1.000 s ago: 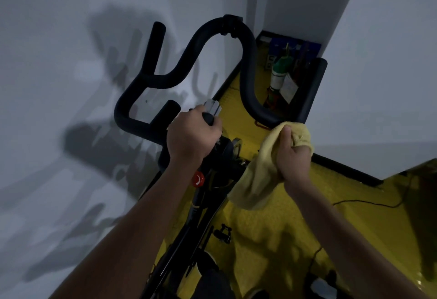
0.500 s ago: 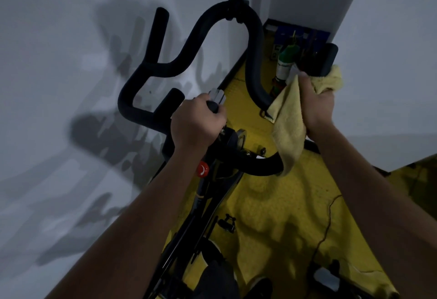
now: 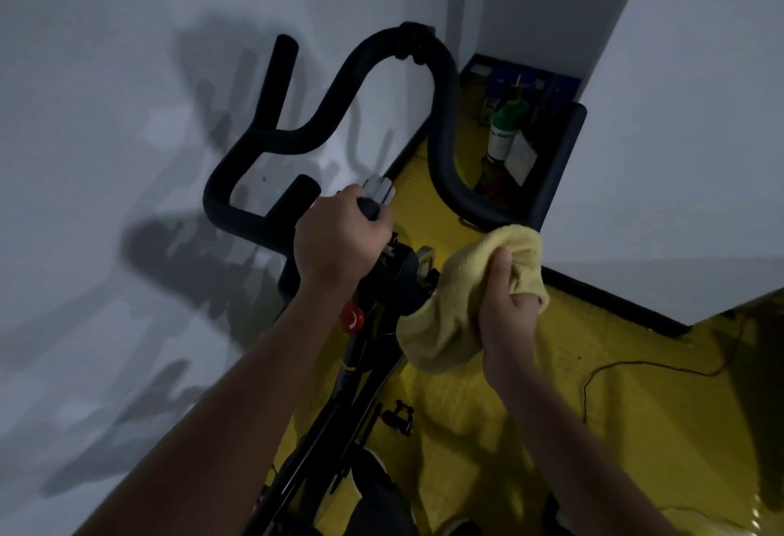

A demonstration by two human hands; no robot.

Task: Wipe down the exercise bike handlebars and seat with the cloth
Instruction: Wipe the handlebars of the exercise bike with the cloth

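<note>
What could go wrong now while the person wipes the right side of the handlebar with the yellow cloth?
1. The loose tail of the yellow cloth hangs beside the frame near the red knob and might catch there.
2. A black cable lies on the yellow floor near the right hand; a step back could snag it.

There are two hands, a left hand (image 3: 339, 240) and a right hand (image 3: 507, 315), one yellow cloth (image 3: 449, 323), one set of black handlebars (image 3: 441, 120), one red knob (image 3: 352, 317), and one green-capped bottle (image 3: 502, 132).
</note>
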